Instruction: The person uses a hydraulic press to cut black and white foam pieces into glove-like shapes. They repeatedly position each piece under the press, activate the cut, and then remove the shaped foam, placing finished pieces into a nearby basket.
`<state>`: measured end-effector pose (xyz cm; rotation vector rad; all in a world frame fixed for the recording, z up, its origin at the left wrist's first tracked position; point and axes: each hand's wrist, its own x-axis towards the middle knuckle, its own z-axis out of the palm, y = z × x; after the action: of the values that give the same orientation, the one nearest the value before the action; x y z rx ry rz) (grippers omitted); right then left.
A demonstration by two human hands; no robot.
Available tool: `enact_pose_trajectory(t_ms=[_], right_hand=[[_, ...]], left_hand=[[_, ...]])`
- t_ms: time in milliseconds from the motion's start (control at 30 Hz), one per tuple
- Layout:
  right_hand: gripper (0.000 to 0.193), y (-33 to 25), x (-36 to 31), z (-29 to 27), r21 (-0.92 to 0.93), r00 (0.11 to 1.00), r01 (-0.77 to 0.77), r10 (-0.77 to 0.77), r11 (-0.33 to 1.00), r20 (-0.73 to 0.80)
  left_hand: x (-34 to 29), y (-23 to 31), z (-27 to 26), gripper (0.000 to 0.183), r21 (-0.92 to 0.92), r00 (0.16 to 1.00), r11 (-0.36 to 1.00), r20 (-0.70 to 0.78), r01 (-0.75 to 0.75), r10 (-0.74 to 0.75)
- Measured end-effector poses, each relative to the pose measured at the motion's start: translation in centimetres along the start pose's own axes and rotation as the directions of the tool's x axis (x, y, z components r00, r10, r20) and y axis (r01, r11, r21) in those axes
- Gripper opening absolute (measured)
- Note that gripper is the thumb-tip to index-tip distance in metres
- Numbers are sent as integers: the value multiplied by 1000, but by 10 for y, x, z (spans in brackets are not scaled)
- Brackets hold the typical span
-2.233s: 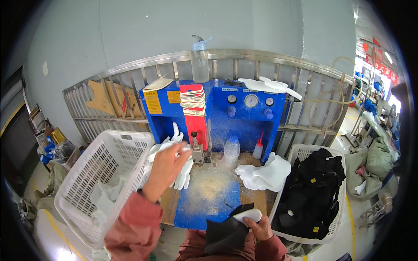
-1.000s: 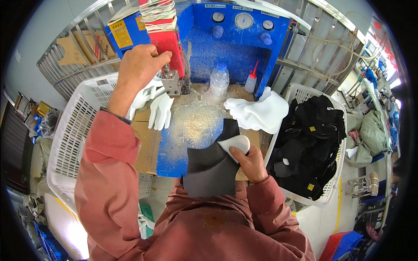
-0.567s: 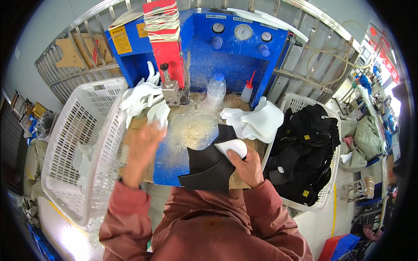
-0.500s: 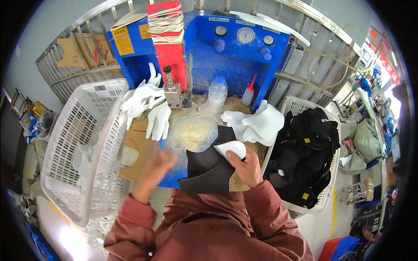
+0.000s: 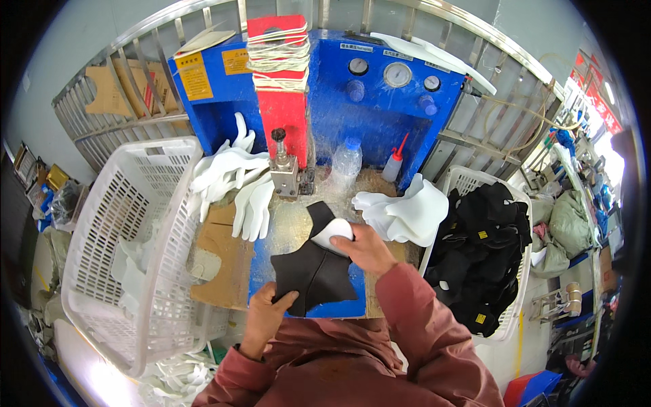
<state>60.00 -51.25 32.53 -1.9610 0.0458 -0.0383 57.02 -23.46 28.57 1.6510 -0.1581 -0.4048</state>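
just below centre, the left hand [image 5: 266, 317] finger-pinches the black piece [image 5: 315, 279] by its edge; the right hand [image 5: 371, 249] clamps the white piece [image 5: 331, 232] against it. best keep both flat.

Glare whitens the lower-left floor [image 5: 103, 374], and fisheye distortion bends outlines.

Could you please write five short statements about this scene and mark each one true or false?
1. The right hand holds a white pad against the dark piece. True.
2. The left hand hangs free. False: the left hand grips the dark piece.
3. Pale cord wraps around the red post. True.
4. The blue-capped bottle stands left of the red-tipped bottle. True.
5. The right basket holds only white pieces. False: black pieces fill most of that basket.
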Motion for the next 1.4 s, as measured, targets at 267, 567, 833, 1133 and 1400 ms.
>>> enact_pose_trajectory(t_ms=[267,567,833,1133,1400], right_hand=[[35,3,97,0,28,972,-135,126,991,200],[33,-13,117,-7,21,951,-156,145,987,272],[32,-11,119,-15,34,962,-150,138,988,235],[33,-9,128,-20,21,994,-46,43,999,102],[39,-13,129,-34,45,988,-113,108,993,108]], left_hand=[[27,-2,18,35,-386,997,922,-69,-42,16],[40,8,11,36,-434,998,900,-53,-46,25],[49,3,14,33,-449,998,892,-29,-58,50],[67,10,15,35,-433,996,899,21,-72,89],[82,19,19,35,-440,990,889,7,-125,142]])
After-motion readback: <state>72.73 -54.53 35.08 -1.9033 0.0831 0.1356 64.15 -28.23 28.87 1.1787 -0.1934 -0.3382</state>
